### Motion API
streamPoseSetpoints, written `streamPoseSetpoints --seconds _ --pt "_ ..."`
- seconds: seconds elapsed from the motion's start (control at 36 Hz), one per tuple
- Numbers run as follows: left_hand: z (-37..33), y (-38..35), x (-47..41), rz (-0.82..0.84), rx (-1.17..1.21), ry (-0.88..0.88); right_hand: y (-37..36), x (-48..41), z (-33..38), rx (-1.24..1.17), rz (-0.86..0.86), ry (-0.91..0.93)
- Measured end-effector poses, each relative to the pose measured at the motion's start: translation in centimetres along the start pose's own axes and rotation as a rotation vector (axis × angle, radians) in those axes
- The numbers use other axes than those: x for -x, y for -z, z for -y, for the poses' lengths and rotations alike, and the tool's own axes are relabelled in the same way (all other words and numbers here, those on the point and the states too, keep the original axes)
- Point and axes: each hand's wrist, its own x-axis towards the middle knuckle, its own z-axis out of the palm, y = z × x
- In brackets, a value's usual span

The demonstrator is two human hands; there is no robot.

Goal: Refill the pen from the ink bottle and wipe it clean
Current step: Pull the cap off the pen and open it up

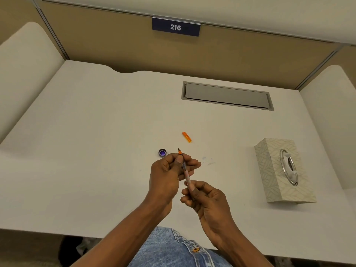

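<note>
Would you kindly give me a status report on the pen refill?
Left hand pinches pen near nib; right hand pinches its tail. Pen uncapped. Orange cap on desk beyond; tissue box at right. Nothing blocking.

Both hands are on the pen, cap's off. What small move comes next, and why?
Probably let go with the right hand and reach for the tissue box: the left hand grips the pen near its bare nib, and neither hand holds a tissue.
</note>
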Motion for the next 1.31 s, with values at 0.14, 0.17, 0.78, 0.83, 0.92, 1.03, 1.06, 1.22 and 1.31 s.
streamPoseSetpoints --seconds 0.14,0.17,0.78,0.83,0.92,1.03,1.06,1.22,1.31 --pt "0.0 0.1 0.0 -0.015 0.012 0.004 0.3 0.1 -0.2 0.014 0.006 -0.004" --pt "-0.1 0.2 0.0 -0.019 0.018 0.001 0.4 0.1 -0.3 0.018 0.005 -0.005" --pt "-0.9 1.1 -0.1 -0.089 0.064 -0.018 3.0 1.3 -3.3 0.114 0.016 -0.032" --pt "-1.0 1.1 -0.1 -0.097 0.071 -0.015 3.1 1.4 -3.4 0.109 0.016 -0.028" --pt "-0.9 1.2 -0.1 -0.108 0.081 -0.013 3.3 1.5 -3.5 0.125 0.002 -0.015" --pt "-0.7 1.3 0.0 -0.120 0.087 -0.006 3.8 1.5 -3.4 0.218 -0.033 0.025" --pt "-0.7 1.3 0.1 -0.121 0.089 -0.003 3.9 1.5 -3.3 0.238 -0.044 0.037" --pt "-0.1 1.4 0.7 -0.132 0.080 0.019 4.8 0.8 -3.1 0.282 -0.100 0.084" --pt "0.4 1.6 0.9 -0.134 0.070 0.037 5.1 0.2 -3.0 0.305 -0.101 0.098"
